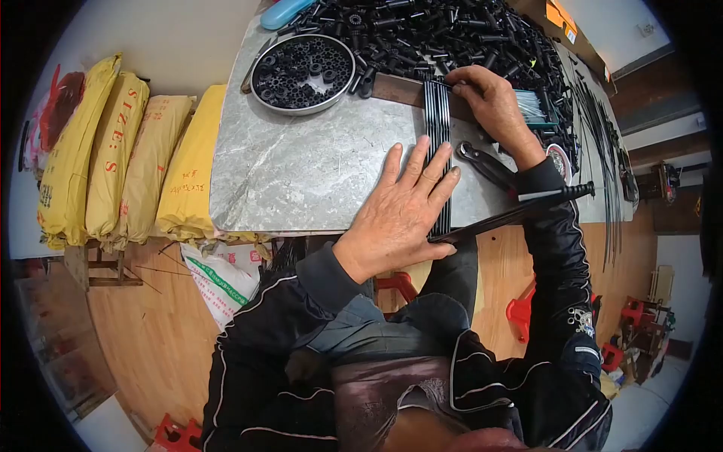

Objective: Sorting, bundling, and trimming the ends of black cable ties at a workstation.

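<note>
Lying to the right of the round bowl (301,112), the bundle of slim black rods (437,113) runs lengthwise from about the bowl's level toward the near edge of the surface (282,177). The left hand (405,207), below and right of the bowl, rests spread and flat across the bundle's near part, so the rods pass under its fingers. The right hand (493,105), farther right of the bowl, is nearer the bundle's far ends, thumb and fingers drawn together there; whether it pinches a rod, I cannot tell.
</note>
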{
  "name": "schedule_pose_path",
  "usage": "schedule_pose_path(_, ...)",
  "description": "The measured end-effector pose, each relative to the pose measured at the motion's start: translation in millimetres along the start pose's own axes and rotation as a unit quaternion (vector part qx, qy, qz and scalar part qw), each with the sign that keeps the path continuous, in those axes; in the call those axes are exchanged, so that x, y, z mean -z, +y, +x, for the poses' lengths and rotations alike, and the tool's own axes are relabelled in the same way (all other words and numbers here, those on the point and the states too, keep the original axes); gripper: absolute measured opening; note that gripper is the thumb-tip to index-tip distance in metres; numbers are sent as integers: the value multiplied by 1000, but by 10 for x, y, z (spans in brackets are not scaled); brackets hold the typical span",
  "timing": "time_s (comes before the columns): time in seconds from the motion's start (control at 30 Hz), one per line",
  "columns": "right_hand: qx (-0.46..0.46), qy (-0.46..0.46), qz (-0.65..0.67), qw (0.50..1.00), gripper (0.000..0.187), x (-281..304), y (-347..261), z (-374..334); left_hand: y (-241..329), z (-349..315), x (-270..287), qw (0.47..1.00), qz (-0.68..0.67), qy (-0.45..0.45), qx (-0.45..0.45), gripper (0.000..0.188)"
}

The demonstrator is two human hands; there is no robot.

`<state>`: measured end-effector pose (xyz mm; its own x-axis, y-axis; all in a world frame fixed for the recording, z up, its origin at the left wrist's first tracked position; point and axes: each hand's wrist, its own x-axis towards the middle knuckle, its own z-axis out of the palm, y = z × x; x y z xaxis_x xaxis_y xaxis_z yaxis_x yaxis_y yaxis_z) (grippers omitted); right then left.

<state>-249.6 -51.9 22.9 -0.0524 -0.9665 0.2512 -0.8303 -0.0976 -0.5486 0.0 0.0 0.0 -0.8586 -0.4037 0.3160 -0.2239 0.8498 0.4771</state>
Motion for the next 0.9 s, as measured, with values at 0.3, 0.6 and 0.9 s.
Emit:
schedule_pose_path(0.3, 138, 67, -51, 987, 25, -138, -102, 24, -2, 17, 18, 1000, 1, 12, -10, 93)
schedule_pose_path(0.6, 152, 46, -33, 987, 22, -93, -41, 10, 6, -6, 5, 999, -8, 43, -17, 93)
schedule_pose_path(0.9, 115, 71, -68, 989, 23, -46, -49, -81, -6, -1, -16, 999, 2, 34, -38, 86)
